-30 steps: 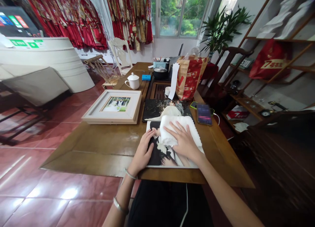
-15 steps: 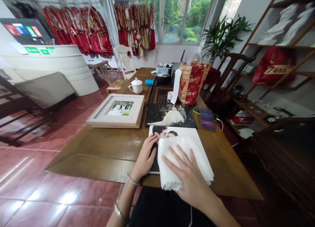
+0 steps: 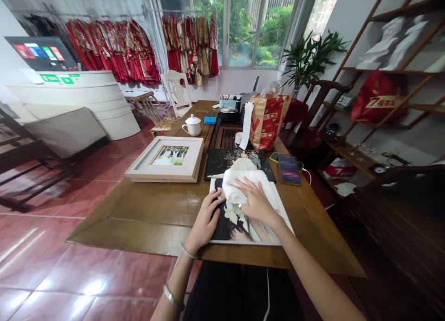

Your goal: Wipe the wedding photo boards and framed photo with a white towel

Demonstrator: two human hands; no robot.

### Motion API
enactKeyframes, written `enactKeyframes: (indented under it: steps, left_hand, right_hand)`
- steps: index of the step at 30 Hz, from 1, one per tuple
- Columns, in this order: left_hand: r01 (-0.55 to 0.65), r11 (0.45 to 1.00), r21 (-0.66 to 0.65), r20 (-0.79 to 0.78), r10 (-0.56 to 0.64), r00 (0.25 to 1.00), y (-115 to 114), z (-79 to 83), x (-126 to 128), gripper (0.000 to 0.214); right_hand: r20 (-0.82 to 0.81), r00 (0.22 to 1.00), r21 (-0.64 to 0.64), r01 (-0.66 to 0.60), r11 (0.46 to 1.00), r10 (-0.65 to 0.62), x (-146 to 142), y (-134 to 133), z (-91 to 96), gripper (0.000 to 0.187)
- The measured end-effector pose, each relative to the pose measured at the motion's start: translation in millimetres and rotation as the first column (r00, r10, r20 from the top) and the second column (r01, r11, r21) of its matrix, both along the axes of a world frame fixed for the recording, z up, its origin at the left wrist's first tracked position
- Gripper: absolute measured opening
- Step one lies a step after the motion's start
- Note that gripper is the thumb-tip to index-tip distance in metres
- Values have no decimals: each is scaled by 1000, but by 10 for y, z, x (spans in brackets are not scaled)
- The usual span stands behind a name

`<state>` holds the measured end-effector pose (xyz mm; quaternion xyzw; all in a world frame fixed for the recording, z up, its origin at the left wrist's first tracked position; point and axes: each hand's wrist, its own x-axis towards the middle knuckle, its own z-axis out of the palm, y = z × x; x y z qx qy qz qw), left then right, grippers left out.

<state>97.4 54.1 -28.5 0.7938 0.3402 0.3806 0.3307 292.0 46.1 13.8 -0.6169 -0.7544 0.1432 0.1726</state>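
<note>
A photo panel point(image 3: 264, 230) with a large portrait print lies flat at the table's near edge. My left hand point(image 3: 207, 214) rests on its left side, fingers extended over the dark part of the picture. Under the spread fingers of my right hand point(image 3: 255, 201) is a white cloth point(image 3: 266, 177), pressed flat against the panel's upper part and covering the faces in the print. Just beyond lies a second, darker photo panel point(image 3: 217, 161), partly hidden by the cloth. To the left sits a pale framed photo point(image 3: 170, 156).
A lidded white cup point(image 3: 192, 125), a small blue box point(image 3: 209, 120) and a red-and-brown paper bag point(image 3: 269, 121) stand farther back on the wooden table point(image 3: 146, 219). A phone point(image 3: 289, 169) with a cable lies at the right. Shelves point(image 3: 368, 144) rise beyond the right edge.
My right hand has moved the cloth away from me, from the panel's near edge to its far edge, uncovering the lower picture. My left hand has stayed on the left side.
</note>
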Motion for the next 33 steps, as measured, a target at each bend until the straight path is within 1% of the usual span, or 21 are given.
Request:
enactKeyframes:
  steps: [4, 6, 8, 10, 12, 15, 18, 20, 22, 25, 28, 31, 33]
  left_hand:
    - [-37, 999, -13, -40, 37, 999, 18, -45, -7, 35]
    - [-49, 999, -21, -55, 48, 997, 23, -58, -7, 34]
    - [-53, 998, -23, -56, 52, 997, 26, -62, -5, 34]
    - [-50, 998, -25, -52, 49, 997, 24, -55, -4, 34]
    - [-37, 999, -23, -38, 37, 999, 18, -37, -3, 34]
    - [-4, 1000, -18, -13, 4, 1000, 4, -1, -5, 35]
    - [6, 1000, -18, -5, -6, 1000, -5, 26, -7, 35]
    - [4, 1000, -19, -3, -4, 1000, -6, 34, -8, 34]
    - [7, 1000, -15, 5, -7, 1000, -6, 34, -8, 34]
    - [12, 1000, -7, 20, -12, 1000, -6, 32, -8, 33]
    - [11, 1000, -17, 22, -10, 1000, -8, 38, -10, 32]
    - [11, 999, -32, 12, -10, 1000, -8, 48, -13, 33]
    - [3, 999, -37, 4, -3, 1000, -7, 51, -13, 33]
  right_hand:
    - [-5, 1000, -33, -28, 999, 28, -196, 277, 60, 58]
    - [7, 999, -26, -48, 999, 48, -278, 332, 77, 58]
    - [11, 998, -12, -69, 998, 69, -310, 335, 77, 58]
    - [10, 997, 5, -79, 997, 78, -277, 298, 60, 59]
    - [12, 998, 21, -65, 998, 65, -185, 243, 30, 60]
    - [24, 999, 33, 20, 999, -21, 6, 149, -23, 62]
    - [51, 992, 56, 109, 992, -112, 136, 18, -63, 60]
    - [85, 990, 62, 110, 992, -115, 135, -121, -69, 62]
    - [119, 991, 44, 58, 997, -63, 64, -313, -53, 71]
    - [124, 990, -2, -65, 998, 65, -98, -670, -1, 88]
    - [75, 982, -47, -172, 984, 175, -197, -989, 52, 93]
    - [25, 971, -70, -236, 969, 238, -166, -1130, 70, 90]
    - [14, 973, -61, -229, 971, 230, -93, -1097, 59, 88]
